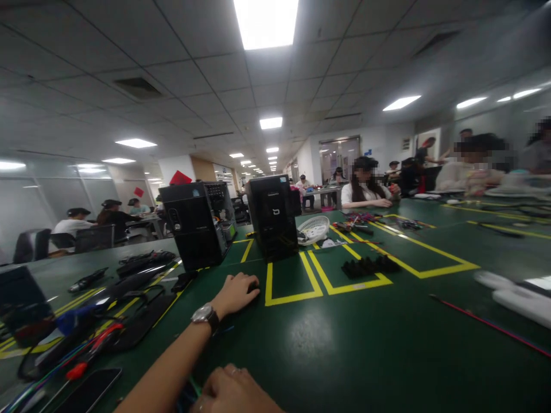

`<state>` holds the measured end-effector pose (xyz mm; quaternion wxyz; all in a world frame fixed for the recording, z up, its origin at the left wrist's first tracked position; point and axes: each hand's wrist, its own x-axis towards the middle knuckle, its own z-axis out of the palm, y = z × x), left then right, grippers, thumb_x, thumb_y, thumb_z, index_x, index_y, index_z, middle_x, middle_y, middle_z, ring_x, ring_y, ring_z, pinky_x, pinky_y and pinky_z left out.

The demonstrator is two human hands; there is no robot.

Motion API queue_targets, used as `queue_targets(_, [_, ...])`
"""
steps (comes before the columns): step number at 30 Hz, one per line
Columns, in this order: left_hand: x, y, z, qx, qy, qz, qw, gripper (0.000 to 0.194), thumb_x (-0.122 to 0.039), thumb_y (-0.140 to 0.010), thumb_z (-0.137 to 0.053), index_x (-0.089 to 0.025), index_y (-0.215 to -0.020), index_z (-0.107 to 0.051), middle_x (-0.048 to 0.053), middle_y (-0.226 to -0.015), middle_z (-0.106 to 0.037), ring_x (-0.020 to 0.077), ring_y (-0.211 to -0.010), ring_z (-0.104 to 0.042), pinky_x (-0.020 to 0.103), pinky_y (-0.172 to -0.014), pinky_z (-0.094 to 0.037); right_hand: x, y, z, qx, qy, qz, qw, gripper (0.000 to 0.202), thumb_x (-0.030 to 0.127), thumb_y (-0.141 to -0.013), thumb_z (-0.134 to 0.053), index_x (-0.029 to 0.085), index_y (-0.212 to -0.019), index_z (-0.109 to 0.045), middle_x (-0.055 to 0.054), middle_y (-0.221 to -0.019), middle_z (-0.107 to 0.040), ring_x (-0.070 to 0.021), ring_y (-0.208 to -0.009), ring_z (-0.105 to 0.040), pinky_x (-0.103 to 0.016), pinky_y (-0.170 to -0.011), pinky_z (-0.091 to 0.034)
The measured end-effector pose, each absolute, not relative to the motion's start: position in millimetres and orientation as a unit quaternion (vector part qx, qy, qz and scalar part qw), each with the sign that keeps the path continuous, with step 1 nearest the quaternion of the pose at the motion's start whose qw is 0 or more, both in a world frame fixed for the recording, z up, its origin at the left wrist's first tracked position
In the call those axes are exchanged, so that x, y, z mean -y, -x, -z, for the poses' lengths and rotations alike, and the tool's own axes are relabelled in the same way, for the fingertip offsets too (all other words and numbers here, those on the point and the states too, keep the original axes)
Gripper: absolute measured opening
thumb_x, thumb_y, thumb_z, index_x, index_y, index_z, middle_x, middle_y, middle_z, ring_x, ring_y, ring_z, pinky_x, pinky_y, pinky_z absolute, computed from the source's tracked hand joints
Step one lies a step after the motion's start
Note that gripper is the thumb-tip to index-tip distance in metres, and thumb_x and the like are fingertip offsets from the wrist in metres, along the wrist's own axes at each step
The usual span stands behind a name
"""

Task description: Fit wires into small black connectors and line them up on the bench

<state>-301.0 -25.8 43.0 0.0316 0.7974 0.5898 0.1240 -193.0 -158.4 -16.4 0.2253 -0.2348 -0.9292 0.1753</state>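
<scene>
My left hand (236, 295), with a watch (204, 315) on its wrist, is low over the green table, palm down. Its fingers are curled together, and anything under the fingertips is hidden. A short blue strand (227, 329) lies just below that wrist. At the bottom edge my right hand (236, 393), with a ring on one finger, is closed and partly cut off by the frame. Thin green wire (194, 385) shows beside it; whether the fingers grip it cannot be made out. Beyond the left hand stand two black computer towers, one (189, 226) with its side open and another (273, 218).
On the left lie cables (146, 258), red-handled pliers (101, 341), a screwdriver (77, 371) and a phone (88, 393). A white basket (316, 229) and black parts (370, 265) are farther back. Yellow tape (295, 299) marks the table (344, 355). A person (365, 189) sits opposite.
</scene>
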Motion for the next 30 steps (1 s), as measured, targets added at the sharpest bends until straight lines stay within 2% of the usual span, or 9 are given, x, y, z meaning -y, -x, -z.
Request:
queue_targets(4, [37.9,324.6,-39.8,-0.583,-0.808,-0.077,0.009,0.023,-0.034,-0.080,-0.046,-0.025,-0.094,-0.062,0.007,-0.099,-0.065,0.0265,-0.098,-0.051,0.044,-0.091,-0.028,153.6,120.7,7.3,0.952,0.176,-0.092,0.232,0.021,0.035,-0.086,-0.051,0.022,-0.095,-0.064,-0.006,-0.108,-0.065,-0.0231,-0.096,-0.059,-0.037,-0.078,-0.051])
queue_targets(7, [36.7,342.7,-39.9,-0.574,-0.816,-0.062,-0.026,0.027,-0.036,-0.082,-0.043,-0.028,-0.101,-0.060,0.006,-0.107,-0.063,0.0259,-0.104,-0.049,0.044,-0.095,-0.025,147.3,16.6,-27.7,0.895,0.328,-0.106,0.283,0.030,0.009,-0.083,-0.042,0.023,-0.101,-0.061,-0.001,-0.103,-0.065,-0.0155,-0.095,-0.058,-0.028,-0.081,-0.046])
queue_targets(8, [33.3,343.2,-41.3,-0.574,-0.815,-0.070,-0.035,0.030,-0.038,-0.083,-0.041,-0.029,-0.105,-0.059,0.005,-0.111,-0.062,0.0255,-0.107,-0.049,0.043,-0.096,-0.025,143.2,-23.0,-35.9,0.853,0.405,-0.108,0.313,0.032,0.007,-0.084,-0.038,0.023,-0.099,-0.062,-0.001,-0.101,-0.065,-0.0139,-0.094,-0.057,-0.026,-0.082,-0.044])
queue_targets(10, [21.9,329.8,-45.7,-0.572,-0.813,-0.108,-0.030,0.036,-0.044,-0.085,-0.039,-0.029,-0.113,-0.056,0.006,-0.119,-0.058,0.0251,-0.111,-0.048,0.043,-0.098,-0.025,132.1,-99.8,-40.6,0.783,0.528,-0.047,0.325,0.026,0.012,-0.084,-0.041,0.020,-0.095,-0.063,-0.005,-0.098,-0.065,-0.0170,-0.094,-0.057,-0.031,-0.086,-0.043])
queue_targets(14, [-14.7,241.1,-50.2,-0.528,-0.814,-0.217,0.109,0.049,-0.054,-0.078,-0.050,-0.023,-0.115,-0.057,0.010,-0.119,-0.058,0.0281,-0.113,-0.048,0.041,-0.097,-0.031,110.1,-203.7,-14.1,0.679,0.698,0.065,0.218,0.027,0.028,-0.080,-0.052,0.016,-0.100,-0.066,-0.012,-0.097,-0.064,-0.0262,-0.089,-0.058,-0.041,-0.081,-0.044])
queue_targets(18, [-53.3,120.2,-28.4,-0.480,-0.801,-0.292,0.206,0.058,-0.054,-0.069,-0.061,-0.019,-0.115,-0.056,0.015,-0.123,-0.056,0.0303,-0.114,-0.048,0.038,-0.098,-0.032,102.1,-224.5,9.1,0.657,0.732,0.081,0.161,0.026,0.032,-0.085,-0.045,0.020,-0.095,-0.066,-0.009,-0.091,-0.062,-0.0263,-0.086,-0.058,-0.038,-0.071,-0.044])
queue_targets(22, [-68.8,41.7,1.8,-0.452,-0.785,-0.343,0.248,0.038,-0.047,-0.064,-0.068,-0.020,-0.089,-0.062,0.013,-0.101,-0.063,0.0308,-0.105,-0.051,0.039,-0.094,-0.035,98.6,-220.0,12.3,0.653,0.733,0.102,0.162,0.023,0.031,-0.087,-0.040,0.023,-0.086,-0.062,-0.007,-0.086,-0.061,-0.0271,-0.086,-0.057,-0.038,-0.067,-0.043])
queue_targets(25, [-61.2,25.8,8.3,-0.421,-0.778,-0.384,0.264,0.026,-0.034,-0.061,-0.072,-0.020,-0.077,-0.057,0.009,-0.090,-0.060,0.0284,-0.100,-0.051,0.038,-0.092,-0.034,95.5,-221.7,9.4,0.661,0.721,0.110,0.176,0.024,0.029,-0.088,-0.038,0.021,-0.086,-0.061,-0.008,-0.086,-0.062,-0.0277,-0.086,-0.057,-0.041,-0.070,-0.041])
queue_targets(30, [-27.4,55.3,-1.6,-0.366,-0.776,-0.422,0.293,0.040,-0.012,-0.057,-0.069,-0.022,-0.090,-0.049,0.000,-0.083,-0.055,0.0166,-0.077,-0.053,0.025,-0.069,-0.040,98.8,-204.3,-3.9,0.661,0.690,0.064,0.287,0.025,0.034,-0.090,-0.033,0.021,-0.093,-0.055,-0.007,-0.086,-0.061,-0.0244,-0.080,-0.059,-0.040,-0.073,-0.040])
